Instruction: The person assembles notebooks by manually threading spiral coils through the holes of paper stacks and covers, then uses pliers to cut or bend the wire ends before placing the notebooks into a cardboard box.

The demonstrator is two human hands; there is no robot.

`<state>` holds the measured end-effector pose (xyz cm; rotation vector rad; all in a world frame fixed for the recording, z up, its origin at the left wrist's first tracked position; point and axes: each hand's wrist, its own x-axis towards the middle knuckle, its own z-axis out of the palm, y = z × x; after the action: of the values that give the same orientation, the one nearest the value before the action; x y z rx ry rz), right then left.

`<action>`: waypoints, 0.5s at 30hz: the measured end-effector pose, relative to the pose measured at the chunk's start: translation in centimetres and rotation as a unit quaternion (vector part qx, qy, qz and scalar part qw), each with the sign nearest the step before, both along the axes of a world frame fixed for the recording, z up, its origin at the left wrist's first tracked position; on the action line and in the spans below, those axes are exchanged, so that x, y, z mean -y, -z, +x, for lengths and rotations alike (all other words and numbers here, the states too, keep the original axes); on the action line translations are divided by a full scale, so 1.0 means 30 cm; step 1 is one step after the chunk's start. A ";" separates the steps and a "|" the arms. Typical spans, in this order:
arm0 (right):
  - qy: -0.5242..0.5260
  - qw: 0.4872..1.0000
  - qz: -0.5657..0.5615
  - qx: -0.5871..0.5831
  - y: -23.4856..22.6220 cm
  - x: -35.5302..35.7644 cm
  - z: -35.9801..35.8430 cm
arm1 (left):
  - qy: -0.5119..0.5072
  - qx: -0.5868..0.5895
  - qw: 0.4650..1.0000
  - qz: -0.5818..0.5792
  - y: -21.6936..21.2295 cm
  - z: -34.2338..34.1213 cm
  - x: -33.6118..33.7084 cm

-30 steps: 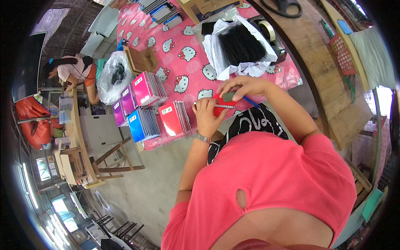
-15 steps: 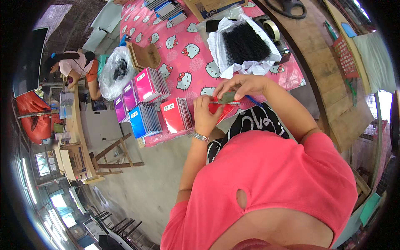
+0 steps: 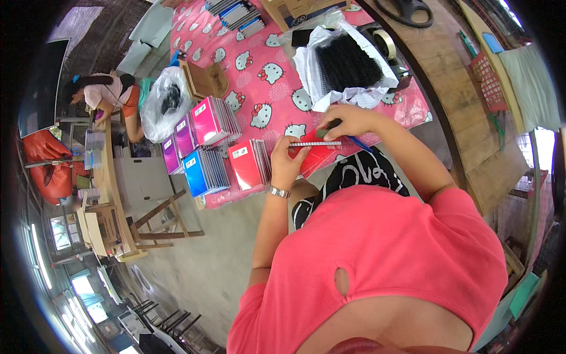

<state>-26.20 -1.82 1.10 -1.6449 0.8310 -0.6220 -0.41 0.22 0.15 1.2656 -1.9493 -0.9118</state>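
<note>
An open red notebook (image 3: 315,160) lies at the table's near edge, its wire-bound spine (image 3: 315,144) running across between my hands. My left hand (image 3: 286,158) grips the left end of the notebook, thumb in front and fingers behind. At the spine's right end, my right hand (image 3: 348,121) is closed around a small dark green thing (image 3: 322,133), partly hidden by the fingers; its kind does not show. A blue strip (image 3: 359,143), perhaps a handle, sticks out below that hand. Beside my left hand stands a stack of red spiral notebooks (image 3: 243,165).
Blue notebooks (image 3: 197,172) and magenta notebooks (image 3: 207,121) stand farther left on the pink tablecloth (image 3: 244,76). Black wire coils (image 3: 348,62) lie on white paper, with a tape roll (image 3: 385,44) beside them. A person (image 3: 109,94) works at the far left.
My right hand has shifted slightly right, with its fingers drawn in around the dark green thing. More of the notebook's spine now shows between my hands.
</note>
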 end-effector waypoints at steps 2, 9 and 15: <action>0.112 0.975 -0.131 -0.139 0.001 -0.048 -0.106 | -0.023 -0.018 0.999 0.021 0.018 0.012 -0.002; 0.336 0.796 -0.213 -0.455 0.117 -0.317 -0.359 | -0.109 -0.293 0.939 0.143 0.067 0.021 -0.046; 0.310 0.805 -0.320 -0.392 0.147 -0.311 -0.063 | -0.147 -0.230 0.949 0.158 0.069 0.024 -0.052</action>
<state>-28.09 7.51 -3.31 -2.2995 1.9890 -0.7077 0.32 1.77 -1.93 1.3262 -1.2485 -1.2624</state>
